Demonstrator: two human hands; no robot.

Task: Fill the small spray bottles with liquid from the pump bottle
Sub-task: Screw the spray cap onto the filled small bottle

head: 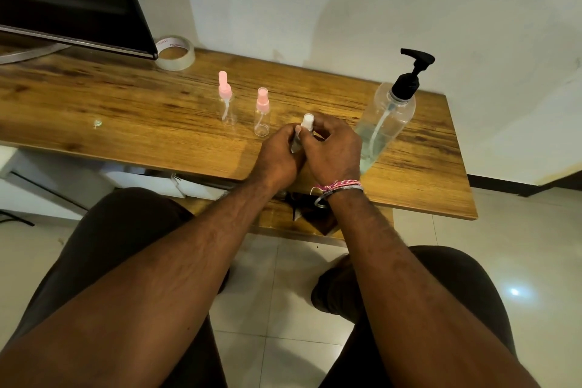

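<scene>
White-capped spray bottle [307,123], near the wooden table's [126,110] front edge: left hand [277,151] grips its body, right hand [333,148] pinches the top. Likely uncapping; filling from the pump bottle [387,116] comes next.

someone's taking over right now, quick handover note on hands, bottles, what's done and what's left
Left hand grips the body of a small spray bottle with a white top; right hand pinches that top.
Two pink-capped spray bottles stand capped on the table, apparently empty.
Pump bottle stands to the right, partly full, untouched.
Done: apparently nothing filled; the held bottle's contents are hidden.
Left: open, fill and recap the bottles.
</scene>
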